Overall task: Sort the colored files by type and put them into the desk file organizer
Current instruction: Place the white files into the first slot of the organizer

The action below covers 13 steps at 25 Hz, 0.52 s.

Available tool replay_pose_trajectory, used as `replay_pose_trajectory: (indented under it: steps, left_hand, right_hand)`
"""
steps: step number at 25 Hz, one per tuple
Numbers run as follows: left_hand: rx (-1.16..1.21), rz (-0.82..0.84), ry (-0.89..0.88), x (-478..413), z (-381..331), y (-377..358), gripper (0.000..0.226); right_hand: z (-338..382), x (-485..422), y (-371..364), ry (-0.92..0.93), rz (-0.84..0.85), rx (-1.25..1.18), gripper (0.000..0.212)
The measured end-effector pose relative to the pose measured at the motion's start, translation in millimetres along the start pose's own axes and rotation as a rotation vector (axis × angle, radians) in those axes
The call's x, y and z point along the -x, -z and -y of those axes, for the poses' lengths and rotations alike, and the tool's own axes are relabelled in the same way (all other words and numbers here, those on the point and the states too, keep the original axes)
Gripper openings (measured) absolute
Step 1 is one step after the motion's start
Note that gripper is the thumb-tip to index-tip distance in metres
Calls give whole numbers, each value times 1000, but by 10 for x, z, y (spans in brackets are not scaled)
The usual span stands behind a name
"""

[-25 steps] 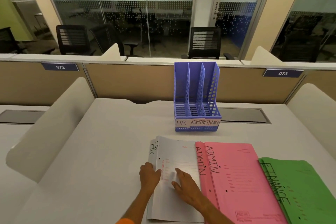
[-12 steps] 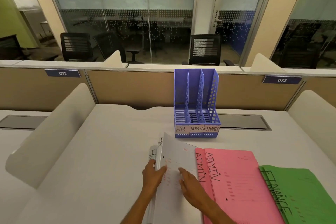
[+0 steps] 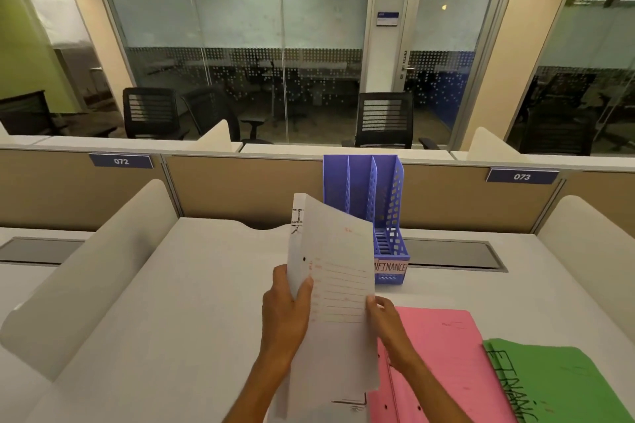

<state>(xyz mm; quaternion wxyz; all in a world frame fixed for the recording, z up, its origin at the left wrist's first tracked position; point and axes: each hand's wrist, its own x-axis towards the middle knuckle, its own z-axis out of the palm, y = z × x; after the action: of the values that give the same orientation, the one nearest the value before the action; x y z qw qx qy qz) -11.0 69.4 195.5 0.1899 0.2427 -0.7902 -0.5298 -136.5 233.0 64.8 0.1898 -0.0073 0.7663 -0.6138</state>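
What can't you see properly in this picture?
- Organizer labels, head view: the white file, held up by the left hand and right hand, covers all but FINANCE.
- Small red print on the white file: too faint to read.
- Pink file: its label is hidden behind the white file and the right hand.
- Green file: cut off by the bottom and right edges.

Black mesh chairs stand behind the tan partition with number plates
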Motion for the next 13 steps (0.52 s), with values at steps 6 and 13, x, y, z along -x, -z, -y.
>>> replay_pose_trajectory:
  steps: [6, 13]
  left_hand:
    - [-5, 96, 63, -6, -108, -123, 28]
    - [190, 164, 217, -189, -144, 24, 35]
  right_hand:
    - [288, -208, 214, 10, -92, -182, 19]
    - [407, -405, 248, 74, -105, -155, 16]
